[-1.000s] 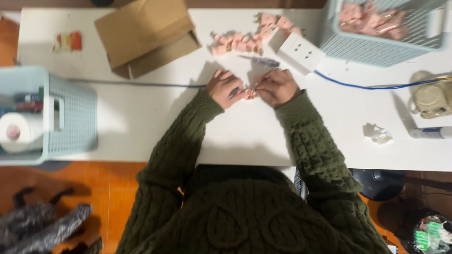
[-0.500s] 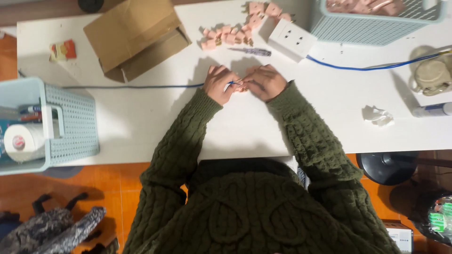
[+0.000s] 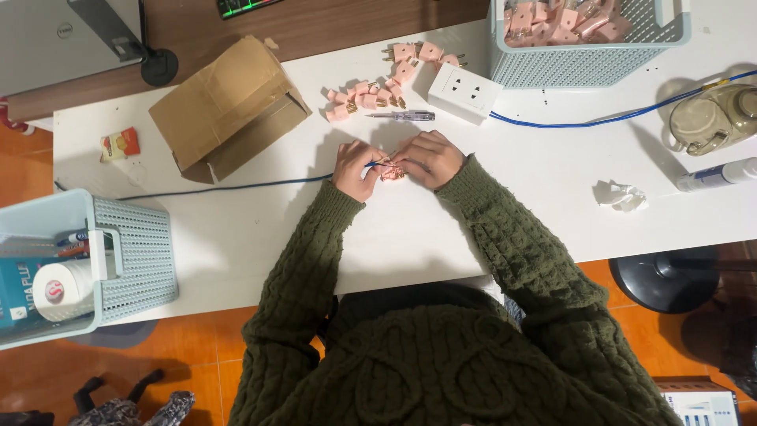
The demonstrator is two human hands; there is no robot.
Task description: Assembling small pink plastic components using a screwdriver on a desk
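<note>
You are pinching a small pink plug [image 3: 392, 170] between your left hand [image 3: 359, 169] and right hand [image 3: 426, 158], fingers pressed together around it, just above the middle of the white worktop [image 3: 236, 244]. Farther off, a screwdriver [image 3: 400, 115] is lying beside a heap of pink plugs [image 3: 364, 96] and a white socket block [image 3: 464, 91].

**Packages, labels and screens on your table**

An open brown cardboard box [image 3: 229, 110] lies on its side at your upper left. Left of it sits a small red and yellow packet [image 3: 120, 144]. In the pale blue basket [image 3: 134, 252] at your left edge stand a teal box [image 3: 14, 288] and a roll with a red and white label [image 3: 54, 290]. A grey laptop [image 3: 63, 35] occupies the top left corner.
</note>
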